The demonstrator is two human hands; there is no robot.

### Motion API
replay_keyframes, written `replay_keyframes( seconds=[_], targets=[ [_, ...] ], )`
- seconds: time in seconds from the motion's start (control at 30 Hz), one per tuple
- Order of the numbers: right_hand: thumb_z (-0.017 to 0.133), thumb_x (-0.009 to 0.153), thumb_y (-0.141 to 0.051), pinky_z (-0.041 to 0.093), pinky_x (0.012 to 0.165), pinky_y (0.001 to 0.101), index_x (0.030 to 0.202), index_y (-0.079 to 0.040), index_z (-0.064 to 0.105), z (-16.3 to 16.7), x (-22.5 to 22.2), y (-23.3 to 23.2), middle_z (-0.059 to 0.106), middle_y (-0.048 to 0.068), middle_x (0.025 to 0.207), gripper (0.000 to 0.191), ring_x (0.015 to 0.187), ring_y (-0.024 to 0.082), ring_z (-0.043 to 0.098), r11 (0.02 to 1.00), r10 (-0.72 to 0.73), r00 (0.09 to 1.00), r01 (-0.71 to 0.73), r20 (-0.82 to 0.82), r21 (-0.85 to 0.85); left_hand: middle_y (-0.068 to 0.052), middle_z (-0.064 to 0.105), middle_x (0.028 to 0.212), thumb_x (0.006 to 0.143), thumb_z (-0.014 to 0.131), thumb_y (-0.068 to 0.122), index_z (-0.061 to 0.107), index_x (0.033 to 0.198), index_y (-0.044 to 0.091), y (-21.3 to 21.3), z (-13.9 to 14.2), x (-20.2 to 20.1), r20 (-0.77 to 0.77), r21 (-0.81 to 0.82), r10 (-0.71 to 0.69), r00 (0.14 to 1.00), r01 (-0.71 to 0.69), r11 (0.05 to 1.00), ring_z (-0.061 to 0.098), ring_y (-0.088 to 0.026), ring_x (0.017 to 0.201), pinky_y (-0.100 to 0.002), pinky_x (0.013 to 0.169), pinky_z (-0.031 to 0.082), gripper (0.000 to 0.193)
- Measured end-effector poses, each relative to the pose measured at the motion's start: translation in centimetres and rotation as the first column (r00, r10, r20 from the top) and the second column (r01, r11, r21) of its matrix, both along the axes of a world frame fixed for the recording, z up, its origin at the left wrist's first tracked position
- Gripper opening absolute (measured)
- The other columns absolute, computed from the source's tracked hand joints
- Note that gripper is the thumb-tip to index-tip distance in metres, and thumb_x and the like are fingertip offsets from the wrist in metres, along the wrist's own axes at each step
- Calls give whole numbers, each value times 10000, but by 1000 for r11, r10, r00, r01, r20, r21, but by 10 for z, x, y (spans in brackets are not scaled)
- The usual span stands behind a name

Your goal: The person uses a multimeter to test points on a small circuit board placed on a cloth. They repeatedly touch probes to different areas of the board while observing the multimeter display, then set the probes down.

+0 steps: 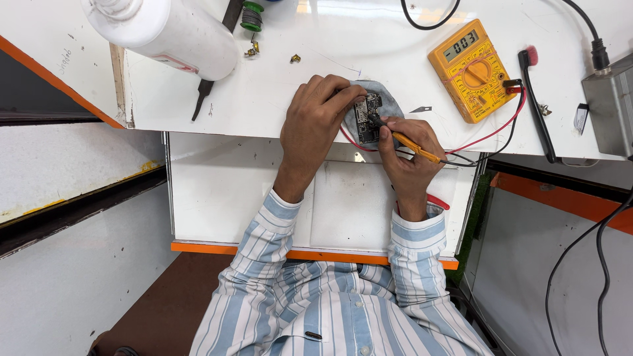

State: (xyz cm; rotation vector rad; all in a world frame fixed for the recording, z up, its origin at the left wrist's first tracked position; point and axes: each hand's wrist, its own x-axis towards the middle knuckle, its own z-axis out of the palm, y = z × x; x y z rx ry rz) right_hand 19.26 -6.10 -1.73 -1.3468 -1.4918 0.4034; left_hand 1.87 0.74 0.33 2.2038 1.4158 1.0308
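White bottle lies far left on the white table. Left hand pinches a small dark circuit board, densely populated, resting on a grey pad near the table edge. Right hand grips an orange probe, tip touching the board. Yellow multimeter sits right.
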Motion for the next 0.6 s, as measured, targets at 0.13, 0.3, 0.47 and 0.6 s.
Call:
replay_keyframes(
  seconds=[0.13, 0.3, 0.47, 0.6],
  targets=[
    [779, 985, -32, 641, 830, 309, 1073, -32, 655, 0, 0, 0, 732, 129, 1012, 152, 997, 227, 761, 1000, -4, 1000, 4, 8, 9, 51, 684, 994, 873, 798, 195, 767, 1070, 139, 0, 0, 1, 5, -2, -5, 1000, 5, 1000, 620, -125, 900, -297, 788, 507, 207],
    [779, 987, -41, 628, 822, 309, 1069, -30, 657, 0, 0, 0, 732, 128, 1004, 147, 981, 223, 759, 1000, -6, 1000, 6, 10, 8, 47, 688, 1002, 875, 799, 190, 767, 1072, 138, 0, 1, 0, 6, -4, -4, 1000, 4, 1000, 625, -127, 909, -299, 796, 508, 207],
    [775, 992, -47, 628, 822, 305, 1072, -28, 657, 0, -1, 0, 730, 135, 1013, 144, 987, 227, 756, 1000, -5, 1000, 5, -7, -3, 46, 688, 998, 871, 804, 194, 768, 1066, 140, 0, 2, 1, 2, -3, 2, 1000, -2, 1000, 624, -128, 901, -299, 795, 511, 206],
    [755, 1013, -37, 629, 826, 293, 1100, -27, 652, 0, -2, -1, 728, 142, 1050, 135, 1007, 218, 751, 1000, -20, 994, 22, -111, 21, 46, 688, 998, 868, 804, 191, 769, 1068, 141, 0, 3, 1, 10, -3, 1, 1000, -1, 1000, 625, -127, 902, -300, 792, 511, 209]
  ],
)
